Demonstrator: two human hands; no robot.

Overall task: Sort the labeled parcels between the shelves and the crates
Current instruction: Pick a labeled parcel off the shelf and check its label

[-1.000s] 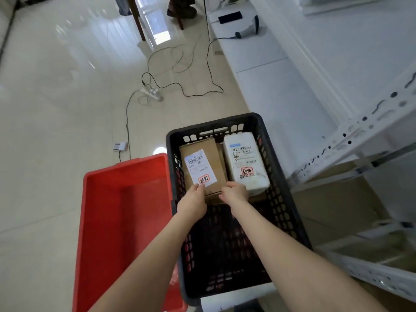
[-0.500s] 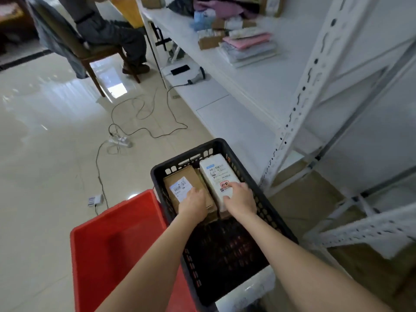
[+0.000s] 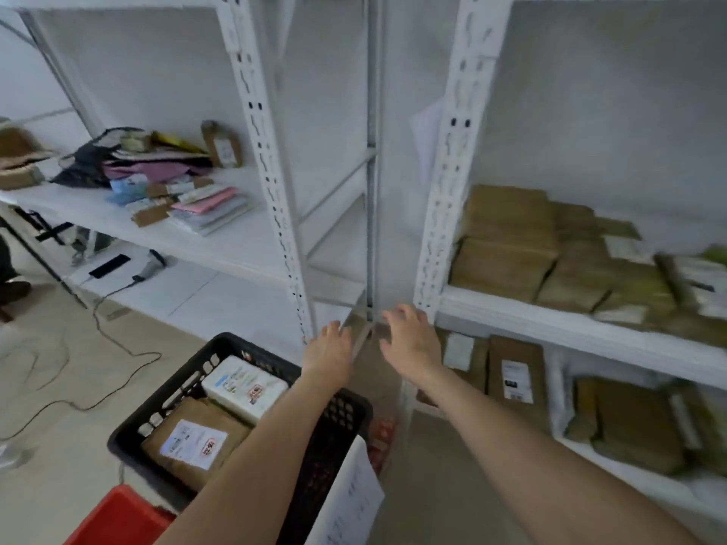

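Your hands have come up off the parcels toward the shelves point(image 3: 550, 322), left hand point(image 3: 327, 350) and right hand point(image 3: 409, 344) spread and empty, while white parcel point(image 3: 246, 391) and brown parcel point(image 3: 196, 442) lie in the black crate point(image 3: 179, 381) below-left, nearest your left hand.

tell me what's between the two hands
Head view: no parcel there. The left hand and right hand are apart and open; only a grey shelf brace shows through the gap.
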